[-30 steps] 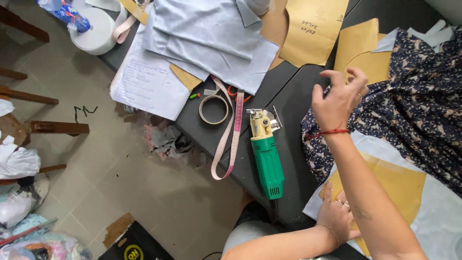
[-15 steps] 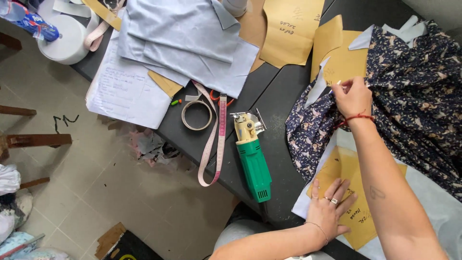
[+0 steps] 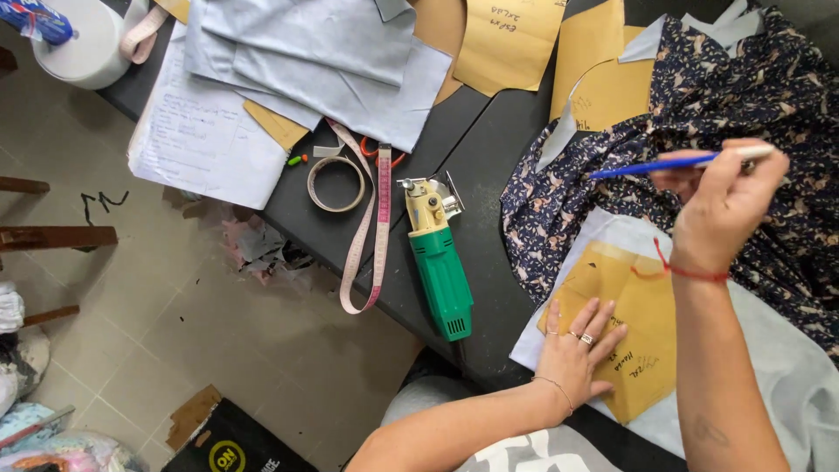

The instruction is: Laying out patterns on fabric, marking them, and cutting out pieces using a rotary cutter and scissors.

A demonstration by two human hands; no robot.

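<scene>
Right hand (image 3: pixel 721 205) is closing its fingers around a blue pen (image 3: pixel 673 162), gripping it near the pale end while the long blue shaft is pointing off to the person's left, lying almost level above the dark floral fabric (image 3: pixel 769 96). Left hand (image 3: pixel 577 341) is lying flat with fingers spread, holding nothing, pressing down on a tan paper pattern piece (image 3: pixel 634 306) that is resting on a pale cloth near the tabletop (image 3: pixel 489 149) edge.

That pattern piece is sitting below and toward the person from the pen, so the pen's tip is hanging well apart from the paper, over the fabric rather than over the pattern. The flat hand is already touching the paper; the pen hand is the farther of the two.

Whether the pen is capped is hard to tell from here.

Off to the left, a green electric cutter (image 3: pixel 437 258) is lying with its handle toward the person, a pink measuring tape (image 3: pixel 377 227) is draping beside it, and a roll of tape (image 3: pixel 336 183) is sitting just beyond.
</scene>
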